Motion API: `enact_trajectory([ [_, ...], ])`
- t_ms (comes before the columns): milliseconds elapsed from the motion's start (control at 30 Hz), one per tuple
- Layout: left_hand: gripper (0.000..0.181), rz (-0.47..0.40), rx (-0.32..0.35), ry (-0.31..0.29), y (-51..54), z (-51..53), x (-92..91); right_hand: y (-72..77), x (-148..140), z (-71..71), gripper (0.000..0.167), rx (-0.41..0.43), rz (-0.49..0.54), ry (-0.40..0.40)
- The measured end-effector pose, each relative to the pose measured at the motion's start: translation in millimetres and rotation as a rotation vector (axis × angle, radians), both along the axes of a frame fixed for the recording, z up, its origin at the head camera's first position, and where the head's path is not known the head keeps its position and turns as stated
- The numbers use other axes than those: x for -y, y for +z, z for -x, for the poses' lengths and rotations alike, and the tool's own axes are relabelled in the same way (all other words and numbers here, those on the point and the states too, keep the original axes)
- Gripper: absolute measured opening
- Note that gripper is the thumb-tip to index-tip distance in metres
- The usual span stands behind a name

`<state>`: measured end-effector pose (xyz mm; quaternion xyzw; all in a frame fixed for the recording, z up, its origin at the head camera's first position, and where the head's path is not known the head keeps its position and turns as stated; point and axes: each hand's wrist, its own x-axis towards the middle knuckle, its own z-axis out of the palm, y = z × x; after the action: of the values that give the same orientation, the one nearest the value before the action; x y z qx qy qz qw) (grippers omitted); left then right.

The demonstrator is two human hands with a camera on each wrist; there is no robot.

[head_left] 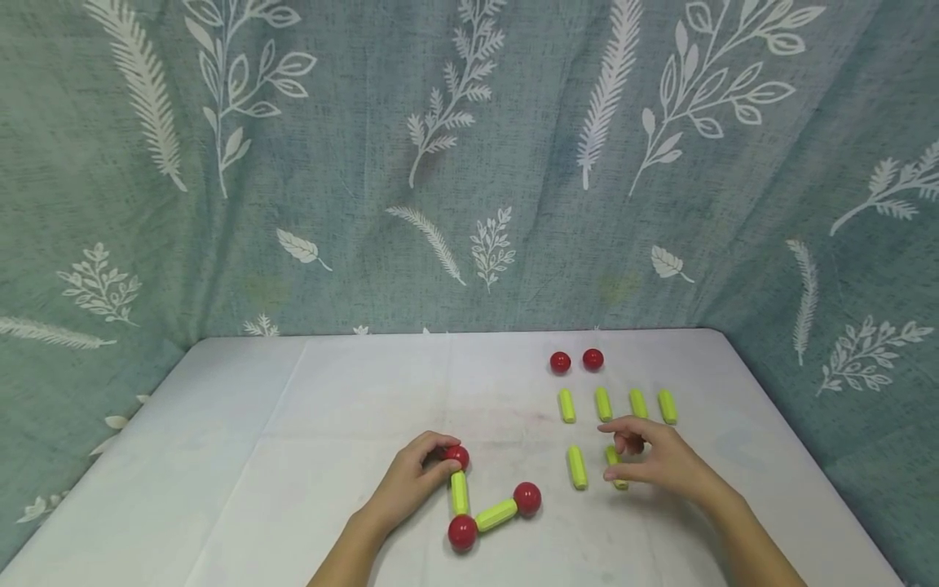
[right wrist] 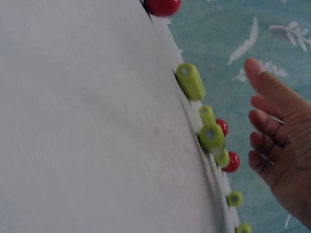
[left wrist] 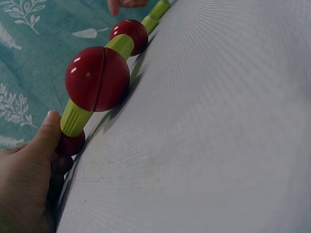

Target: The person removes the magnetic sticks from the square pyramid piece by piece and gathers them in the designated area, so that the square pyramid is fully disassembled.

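My left hand (head_left: 411, 483) grips a red ball (head_left: 458, 457) with thumb and fingertips. From that ball a yellow-green rod (head_left: 459, 494) runs to a second red ball (head_left: 462, 532). A second rod (head_left: 495, 515) joins this one to a third red ball (head_left: 527, 498), making a V on the table. In the left wrist view, the thumb (left wrist: 48, 126) lies against the rod's end by the held ball. My right hand (head_left: 656, 463) hovers over a loose yellow-green rod (head_left: 620, 484), partly hidden by it. Thumb and index finger are spread apart, with nothing between them.
Left of the right hand lies another loose rod (head_left: 577, 467). Several more rods (head_left: 603, 404) form a row behind, the right ones close to that hand. Two loose red balls (head_left: 561, 363) (head_left: 592, 359) sit near the back edge of the white table (head_left: 330, 408). A patterned cloth (head_left: 352, 269) hangs behind.
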<state>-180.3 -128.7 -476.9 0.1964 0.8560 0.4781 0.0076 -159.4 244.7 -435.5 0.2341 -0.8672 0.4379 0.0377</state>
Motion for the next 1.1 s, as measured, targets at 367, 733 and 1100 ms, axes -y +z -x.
enact_trajectory([
  [367, 0.034, -0.022, 0.006, -0.009, -1.3, -0.2, 0.2, 8.0, 61, -19.2, 0.051, 0.073, 0.001, 0.16],
  [733, 0.028, -0.026, 0.009, -0.038, 1.6, -1.1, -0.4, -15.0, 92, -28.3, 0.046, 0.214, -0.018, 0.237],
  [1100, 0.028, -0.022, 0.022, -0.047, 0.5, -1.6, -0.4, -27.0, 98, -30.0, 0.019, 0.049, -0.002, 0.142],
])
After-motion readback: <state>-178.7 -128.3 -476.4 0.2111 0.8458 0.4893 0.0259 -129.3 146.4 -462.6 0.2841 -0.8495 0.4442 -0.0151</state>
